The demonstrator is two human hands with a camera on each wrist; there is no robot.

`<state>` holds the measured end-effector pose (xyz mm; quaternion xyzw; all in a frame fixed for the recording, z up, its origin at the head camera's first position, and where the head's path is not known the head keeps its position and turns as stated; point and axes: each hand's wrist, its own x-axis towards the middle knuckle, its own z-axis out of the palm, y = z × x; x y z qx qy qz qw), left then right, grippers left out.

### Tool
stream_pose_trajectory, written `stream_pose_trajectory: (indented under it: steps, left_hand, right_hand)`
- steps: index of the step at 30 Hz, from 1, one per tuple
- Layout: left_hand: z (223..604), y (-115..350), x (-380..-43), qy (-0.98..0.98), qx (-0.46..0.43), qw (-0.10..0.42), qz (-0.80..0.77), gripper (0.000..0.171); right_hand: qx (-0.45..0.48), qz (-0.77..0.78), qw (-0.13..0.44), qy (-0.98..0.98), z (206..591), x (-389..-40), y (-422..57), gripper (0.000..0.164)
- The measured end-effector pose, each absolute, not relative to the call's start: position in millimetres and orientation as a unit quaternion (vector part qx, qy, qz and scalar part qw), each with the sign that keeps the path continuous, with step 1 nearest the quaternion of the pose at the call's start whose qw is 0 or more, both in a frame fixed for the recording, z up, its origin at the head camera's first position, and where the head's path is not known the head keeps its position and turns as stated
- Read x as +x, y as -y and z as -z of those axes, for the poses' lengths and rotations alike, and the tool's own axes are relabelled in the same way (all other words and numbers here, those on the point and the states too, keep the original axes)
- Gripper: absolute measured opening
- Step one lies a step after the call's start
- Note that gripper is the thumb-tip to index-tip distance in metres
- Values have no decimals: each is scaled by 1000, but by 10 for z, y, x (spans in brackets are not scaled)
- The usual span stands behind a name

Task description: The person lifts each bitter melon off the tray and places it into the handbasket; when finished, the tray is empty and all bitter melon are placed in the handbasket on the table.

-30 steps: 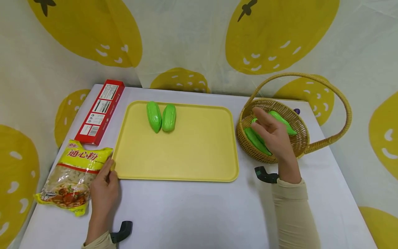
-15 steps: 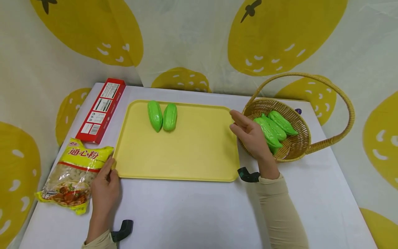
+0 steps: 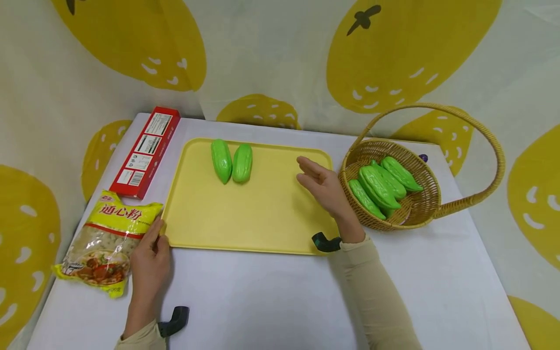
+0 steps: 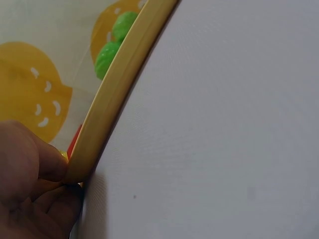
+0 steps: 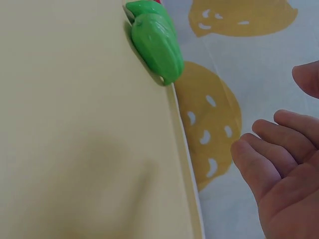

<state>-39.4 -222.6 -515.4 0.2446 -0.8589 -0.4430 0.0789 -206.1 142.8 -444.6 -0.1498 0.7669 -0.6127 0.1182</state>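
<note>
My left hand (image 3: 150, 260) grips the near left corner of a yellow rectangular tray (image 3: 236, 218), thumb and fingers at its rim. In the left wrist view, fingers (image 4: 50, 162) meet the tray corner. Above the tray's right part my right hand (image 3: 325, 192) hovers, holding nothing, fingers extended and thumb apart. Two green ribbed bitter melons (image 3: 242, 163) lie side by side near the tray's far edge; the right wrist view shows them overlapping (image 5: 157, 47). Several more green bitter melons (image 3: 379, 187) rest in a wicker basket (image 3: 428, 194) right of the tray.
A yellow-topped bag of pasta (image 3: 107, 243) lies against my left hand. Behind it is a long red box (image 3: 146, 151). The basket's tall handle (image 3: 498, 165) leans to the right. A small purple object (image 3: 423, 158) sits behind the basket. A patterned cloth backs the table.
My right hand has moved left from over the basket to over the tray, uncovering the bitter melons in the basket. My left hand has stayed at the tray corner.
</note>
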Motion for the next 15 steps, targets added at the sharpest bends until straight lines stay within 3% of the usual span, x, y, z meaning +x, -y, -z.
stream_pose_trajectory:
  steps: [15]
  left_hand:
    - [5148, 2225, -392, 859, 240, 85, 445, 47]
  right_hand:
    - [-135, 617, 143, -762, 4745, -2197, -950, 58]
